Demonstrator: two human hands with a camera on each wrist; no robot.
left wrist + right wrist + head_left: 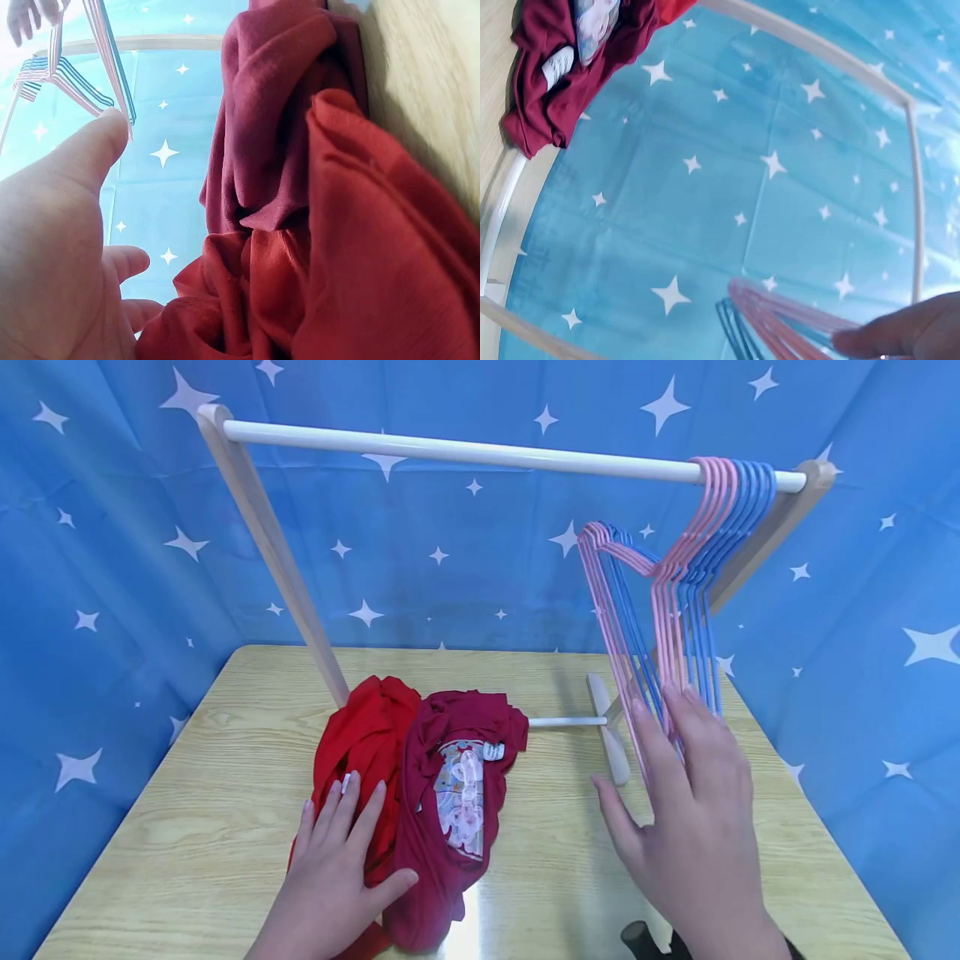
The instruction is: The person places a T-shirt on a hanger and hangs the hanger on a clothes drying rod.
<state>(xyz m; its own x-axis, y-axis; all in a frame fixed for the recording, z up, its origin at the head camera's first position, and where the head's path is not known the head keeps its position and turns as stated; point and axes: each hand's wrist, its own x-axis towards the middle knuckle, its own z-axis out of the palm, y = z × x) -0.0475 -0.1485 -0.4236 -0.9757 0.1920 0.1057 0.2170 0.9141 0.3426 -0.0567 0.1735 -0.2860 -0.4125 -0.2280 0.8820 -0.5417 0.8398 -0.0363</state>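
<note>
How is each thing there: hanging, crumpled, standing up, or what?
Red cloth: crumpled
Maroon cloth: crumpled, print showing
Pink hangers: hung up, bare
Blue hangers: hung up, bare
Rack: standing
Curtain: hanging
Left hand: spread over the red cloth
Right hand: outstretched at the hangers

From here I see the left hand [330, 868] spread over the red cloth [367, 718], its thumb over the maroon cloth [420, 843] beside it, which shows a pale print [460, 797] and a white tag [493, 751]. Both lie on the table [202, 802]. The right hand [693, 814], fingers extended, is up at the pink hangers [660, 602] and blue hangers [705, 585], bunched towards the right end of the white rail [465, 453]. Behind hangs a blue curtain [457, 585].
</note>
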